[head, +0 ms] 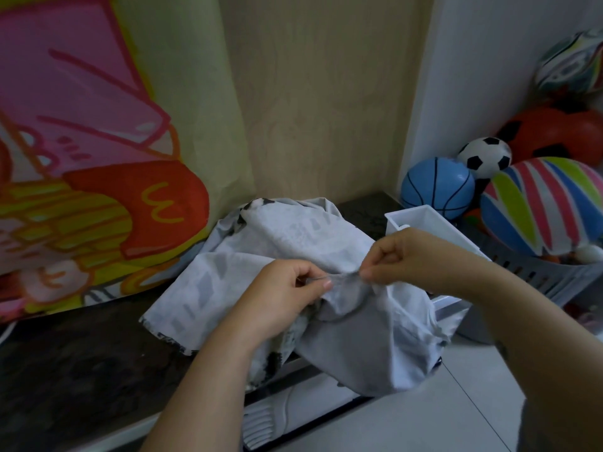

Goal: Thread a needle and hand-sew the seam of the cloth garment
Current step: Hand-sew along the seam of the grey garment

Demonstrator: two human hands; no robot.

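So, the garment (261,243) is spread in a heap on the dark counter (81,353) around the middle of the frame, with its lower right part hanging off the front edge. A short ridge of fabric (346,276) is pulled up off the heap just right of centre, and that's the bit everything turns on.

The ridge is pinched at both ends. The left hand (284,291) is curled on it at the lower left end, thumb against fingertips, and the right hand (404,256) is clamped on it at the upper right end. The long axis of that stretch is laid almost straight across the frame, tilted up a little toward the right. Neither hand can be called nearer, since both are touching it.

A needle or thread can't be made out here, it's too small and dim. Probably the seam line is being held taut for a stitch, so any needle would have to be run along that left-to-right line.
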